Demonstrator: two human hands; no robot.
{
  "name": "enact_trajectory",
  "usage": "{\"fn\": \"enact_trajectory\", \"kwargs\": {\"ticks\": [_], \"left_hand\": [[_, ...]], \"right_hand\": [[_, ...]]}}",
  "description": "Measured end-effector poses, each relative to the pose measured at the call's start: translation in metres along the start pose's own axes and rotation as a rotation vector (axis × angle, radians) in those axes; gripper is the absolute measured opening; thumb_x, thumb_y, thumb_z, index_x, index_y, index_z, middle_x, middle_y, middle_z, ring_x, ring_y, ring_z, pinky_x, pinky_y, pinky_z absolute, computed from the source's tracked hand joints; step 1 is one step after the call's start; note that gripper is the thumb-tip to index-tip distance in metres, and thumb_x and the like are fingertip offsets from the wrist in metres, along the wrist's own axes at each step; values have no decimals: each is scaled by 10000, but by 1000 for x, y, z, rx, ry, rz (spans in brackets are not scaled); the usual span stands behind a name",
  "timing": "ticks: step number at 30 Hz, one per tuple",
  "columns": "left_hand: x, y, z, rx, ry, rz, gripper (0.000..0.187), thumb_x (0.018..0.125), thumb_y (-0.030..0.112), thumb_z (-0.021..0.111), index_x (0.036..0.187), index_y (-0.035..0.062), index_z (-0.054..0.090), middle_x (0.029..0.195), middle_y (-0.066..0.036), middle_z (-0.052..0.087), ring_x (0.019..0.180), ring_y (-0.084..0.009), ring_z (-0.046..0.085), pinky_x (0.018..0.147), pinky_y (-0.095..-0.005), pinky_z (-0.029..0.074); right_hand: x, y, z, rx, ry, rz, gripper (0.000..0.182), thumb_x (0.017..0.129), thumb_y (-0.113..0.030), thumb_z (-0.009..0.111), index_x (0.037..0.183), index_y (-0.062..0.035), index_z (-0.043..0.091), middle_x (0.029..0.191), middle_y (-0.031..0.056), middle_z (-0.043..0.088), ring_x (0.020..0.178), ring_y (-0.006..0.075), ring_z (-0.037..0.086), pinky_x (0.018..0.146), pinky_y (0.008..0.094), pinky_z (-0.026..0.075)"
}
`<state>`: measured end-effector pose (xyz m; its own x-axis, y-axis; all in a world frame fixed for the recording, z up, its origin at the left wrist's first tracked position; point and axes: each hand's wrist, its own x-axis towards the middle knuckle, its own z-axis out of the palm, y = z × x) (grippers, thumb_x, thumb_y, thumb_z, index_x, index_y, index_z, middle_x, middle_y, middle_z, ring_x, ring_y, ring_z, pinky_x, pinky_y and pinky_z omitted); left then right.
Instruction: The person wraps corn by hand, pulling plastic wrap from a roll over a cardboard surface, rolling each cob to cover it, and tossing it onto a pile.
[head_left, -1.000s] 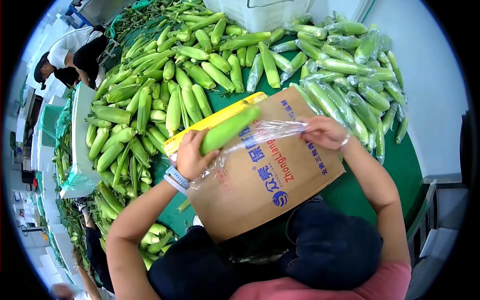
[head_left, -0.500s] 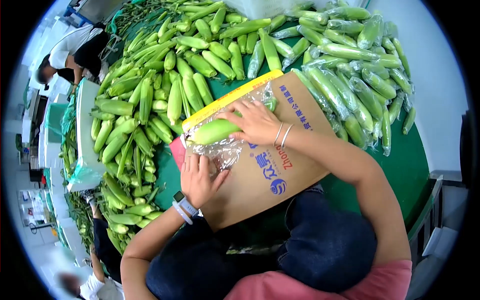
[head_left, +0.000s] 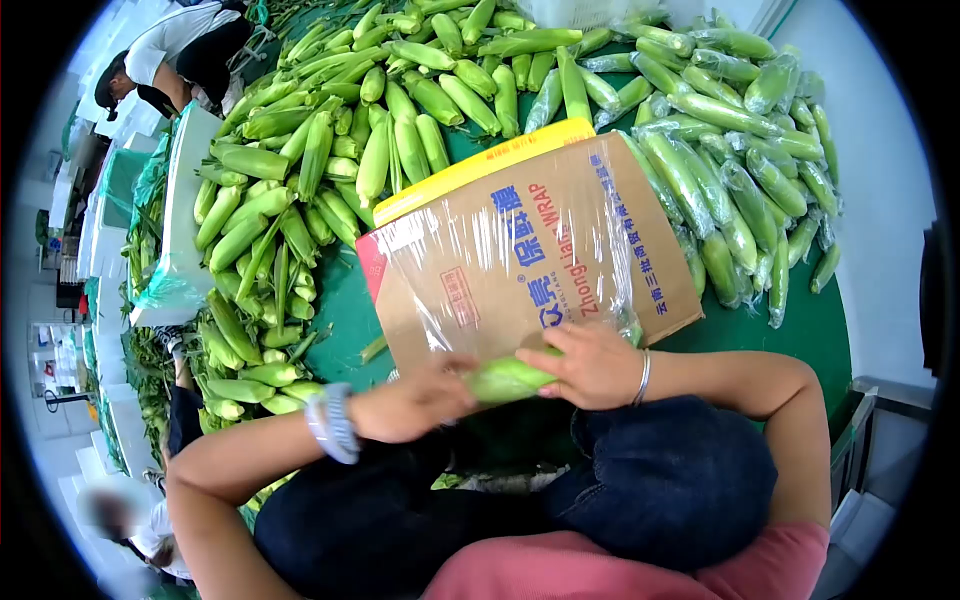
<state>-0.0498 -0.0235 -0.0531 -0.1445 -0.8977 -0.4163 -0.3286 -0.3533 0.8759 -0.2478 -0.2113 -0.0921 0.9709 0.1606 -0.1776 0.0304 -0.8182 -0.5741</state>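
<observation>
A green ear of corn in its husk lies across the near edge of the cardboard wrap box, just above my knees. My right hand is closed around its right part, with clear film bunched at that end. At the left end, my left hand grips the tip, its fingers slightly blurred. Clear plastic film stretches over the box's printed face, from the yellow far edge toward the corn.
Unwrapped corn is heaped left and far on the green table. Film-wrapped corn is piled at the right. A white foam box stands at the left edge. Another person bends over at the upper left.
The corn has come from the middle of the box to its near edge, drawn toward me with both hands. Film now spreads over the box. My left hand has moved onto the corn.
</observation>
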Motion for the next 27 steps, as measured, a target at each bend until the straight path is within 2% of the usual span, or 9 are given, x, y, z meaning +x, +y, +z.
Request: {"fn": "enact_trajectory", "kwargs": {"ticks": [5,7,9,11,13,15,19,23,27], "left_hand": [[60,11,17,478,98,-156,308,844,302,586,931,8,567,1185,-227,422,1084,-332,441,941,-385,355],[73,36,14,1249,402,156,547,747,373,653,1103,-14,503,1190,-246,421,1108,-385,424,950,-430,352],[89,28,16,1161,451,169,806,653,406,699,1250,-34,384,1198,-245,440,1106,-394,435,942,-420,366],[124,-2,-3,1342,674,228,860,587,416,742,1236,-28,395,1127,-214,480,1039,-373,471,911,-416,387],[151,-5,-40,1305,578,240,857,553,409,772,1194,-39,421,1064,-185,508,996,-345,497,873,-419,412],[175,2,-75,1091,363,74,768,555,387,785,1129,-19,476,1034,-166,528,1001,-319,503,844,-407,429],[199,-7,-99,1107,425,197,616,571,371,776,1031,26,557,973,-160,566,924,-318,545,794,-396,452],[159,-14,-66,787,155,389,486,542,306,769,896,13,608,820,-193,610,763,-348,594,701,-414,486],[98,11,-37,617,-930,48,589,572,399,732,1030,52,601,888,-173,635,760,-318,610,676,-393,486]], "right_hand": [[65,39,-1,-405,496,69,335,806,-263,530,1094,-101,582,1122,157,479,1051,297,450,859,393,373],[116,75,-23,-532,576,235,306,798,-250,542,1051,-85,592,1105,146,501,1042,288,470,853,385,391],[149,105,-55,-558,543,385,308,779,-224,592,1032,-49,589,1033,143,556,972,288,533,798,381,438],[162,117,-89,-383,448,505,287,768,-155,585,1025,-28,601,940,162,619,891,300,605,716,381,490],[170,129,-108,-267,414,545,264,770,-103,549,1013,-29,620,906,176,643,863,311,633,679,378,512],[178,137,-112,-278,-85,631,316,696,-61,610,1007,-14,637,951,203,641,908,300,633,734,375,514],[182,142,-104,-200,141,701,319,626,-51,690,943,-17,665,1001,161,641,945,295,621,777,348,507],[174,130,-108,-181,50,751,342,669,-27,666,1008,0,636,1060,172,619,1000,300,597,811,352,496],[166,140,-92,-208,135,641,265,724,-116,614,956,8,643,980,217,624,929,322,614,787,369,499]]}}
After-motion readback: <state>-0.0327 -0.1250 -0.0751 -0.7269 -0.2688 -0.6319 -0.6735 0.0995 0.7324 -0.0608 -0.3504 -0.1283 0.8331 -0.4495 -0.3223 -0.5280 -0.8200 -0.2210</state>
